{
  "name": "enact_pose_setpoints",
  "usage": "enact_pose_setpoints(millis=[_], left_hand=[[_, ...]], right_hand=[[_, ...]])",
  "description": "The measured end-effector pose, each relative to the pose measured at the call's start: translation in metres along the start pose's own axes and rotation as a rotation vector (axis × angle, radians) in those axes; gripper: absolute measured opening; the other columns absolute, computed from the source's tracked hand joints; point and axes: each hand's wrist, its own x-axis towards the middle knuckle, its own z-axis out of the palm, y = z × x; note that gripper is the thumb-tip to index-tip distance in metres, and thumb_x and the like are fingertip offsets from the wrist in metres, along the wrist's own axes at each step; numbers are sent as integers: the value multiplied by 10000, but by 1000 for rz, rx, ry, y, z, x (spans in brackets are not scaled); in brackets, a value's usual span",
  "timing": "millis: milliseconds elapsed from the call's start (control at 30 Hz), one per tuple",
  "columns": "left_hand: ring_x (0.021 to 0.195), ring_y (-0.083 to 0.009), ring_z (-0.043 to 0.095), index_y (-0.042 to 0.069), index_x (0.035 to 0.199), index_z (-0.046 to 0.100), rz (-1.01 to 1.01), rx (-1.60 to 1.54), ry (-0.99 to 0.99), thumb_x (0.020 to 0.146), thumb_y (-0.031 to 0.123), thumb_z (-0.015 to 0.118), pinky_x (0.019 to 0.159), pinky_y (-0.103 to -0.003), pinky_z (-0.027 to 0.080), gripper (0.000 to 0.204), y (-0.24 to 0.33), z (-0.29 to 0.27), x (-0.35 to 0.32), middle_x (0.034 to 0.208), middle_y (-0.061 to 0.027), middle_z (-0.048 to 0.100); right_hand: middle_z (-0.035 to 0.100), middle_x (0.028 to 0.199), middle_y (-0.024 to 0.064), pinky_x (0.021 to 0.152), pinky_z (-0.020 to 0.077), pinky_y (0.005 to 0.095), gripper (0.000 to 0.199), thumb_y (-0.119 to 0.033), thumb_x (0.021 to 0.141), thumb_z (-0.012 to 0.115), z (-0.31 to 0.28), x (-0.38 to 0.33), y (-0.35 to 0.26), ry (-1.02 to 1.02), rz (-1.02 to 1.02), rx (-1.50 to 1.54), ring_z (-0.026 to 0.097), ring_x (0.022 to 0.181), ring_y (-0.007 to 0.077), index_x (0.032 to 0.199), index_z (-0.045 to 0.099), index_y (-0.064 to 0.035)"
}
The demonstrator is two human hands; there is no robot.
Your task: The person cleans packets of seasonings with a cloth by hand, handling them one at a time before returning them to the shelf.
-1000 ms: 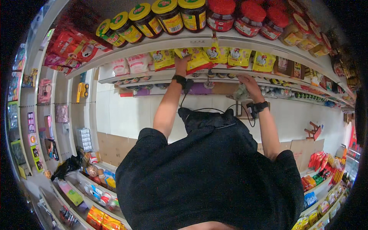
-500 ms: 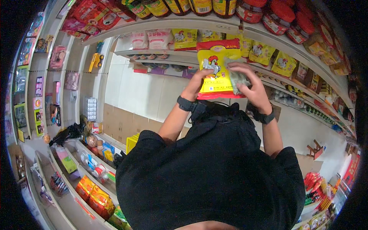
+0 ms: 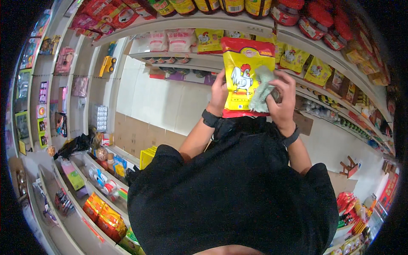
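A yellow and red seasoning bag [image 3: 238,100] with a rooster picture is held upright in front of me, before the shelves. At its left edge my left hand [image 3: 219,92] grips it, the fingers going behind the bag. My right hand [image 3: 282,95] is closed on a crumpled grey-green cloth [image 3: 262,91], which lies against the right part of the bag's front. The cloth covers part of the printed picture. Each wrist wears a black band.
On the shelf [image 3: 204,57] behind the bag stand similar yellow bags [image 3: 295,58] and pink-white bags [image 3: 180,40]. Above are bottles [image 3: 231,6] and red-lidded jars [image 3: 316,19]. A yellow crate [image 3: 147,156] is at left, and low shelves hold orange packs [image 3: 111,221].
The bag has turned to face me more upright and sits slightly further right. My left thumb has left its front for the edge, and the cloth now shows more in my right hand.
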Motion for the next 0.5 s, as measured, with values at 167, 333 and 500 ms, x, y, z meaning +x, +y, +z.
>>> enact_pose_setpoints(millis=[167,333,500], left_hand=[[1081,-233,531,5,1299,355,-313,-448,-171,947,172,334,925,-357,436,390,5,10,10,1240,-136,486],[1096,-234,524,28,1318,340,-295,-653,-358,964,308,286,937,-364,423,454,18,26,12,1263,-127,478],[1097,-233,521,37,1304,374,-297,-735,-340,960,346,294,952,-373,405,469,12,36,15,1224,-120,515]], right_hand=[[518,945,116,789,421,396,265,25,610,644,5,1,7,65,-102,-313,503,916,299,846,553,-52],[530,808,102,656,442,356,231,34,613,646,8,4,1,91,-182,-217,532,755,268,805,544,-45],[529,724,96,619,442,350,206,11,605,653,8,2,7,111,-167,-175,530,690,262,782,569,-51]])
